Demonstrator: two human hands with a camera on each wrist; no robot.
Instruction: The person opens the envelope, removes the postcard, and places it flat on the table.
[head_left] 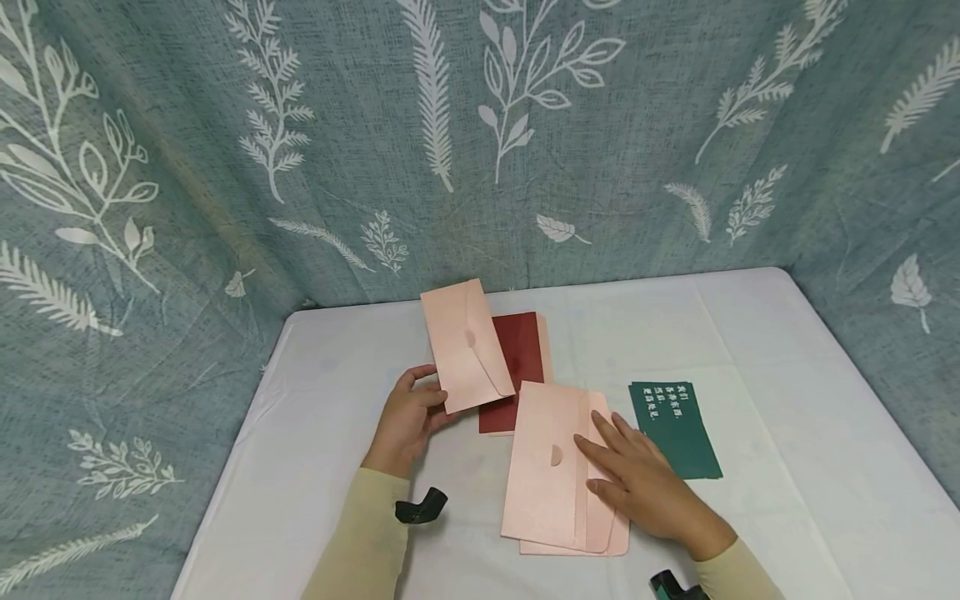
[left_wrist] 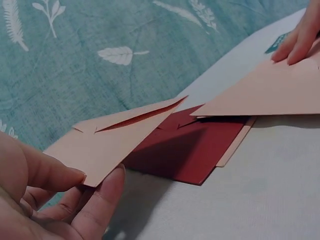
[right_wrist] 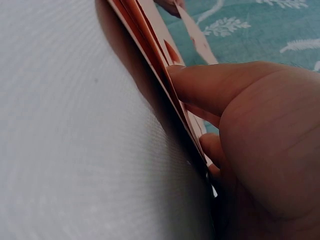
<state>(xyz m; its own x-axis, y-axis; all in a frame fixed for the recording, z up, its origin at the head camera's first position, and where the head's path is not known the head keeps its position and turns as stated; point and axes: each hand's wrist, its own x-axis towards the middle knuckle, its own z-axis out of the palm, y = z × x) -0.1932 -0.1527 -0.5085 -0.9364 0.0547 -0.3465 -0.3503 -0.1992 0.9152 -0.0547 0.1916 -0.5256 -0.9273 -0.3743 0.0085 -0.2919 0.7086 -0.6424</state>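
My left hand (head_left: 405, 423) pinches the lower left edge of a pale pink envelope (head_left: 457, 346) between thumb and fingers. That envelope is tilted up off the table, its flap side showing; in the left wrist view a slit along the flap gapes slightly. Beneath it lies a dark red sheet or card (head_left: 519, 346) over another pink piece (head_left: 545, 346). A small stack of pink envelopes (head_left: 536, 483) lies at the front, overlapping the red one's corner. Across this stack's right side rests my right hand (head_left: 647, 483), fingers spread and fairly straight. The right wrist view shows its thumb at the layered edges.
Dark green cards (head_left: 678, 446) with white writing lie to the right of my right hand. A white cloth covers the table (head_left: 337, 350). Behind and beside it hangs a blue-green curtain (head_left: 450, 225) with white leaf prints. Black straps (head_left: 422, 507) sit at both wrists.
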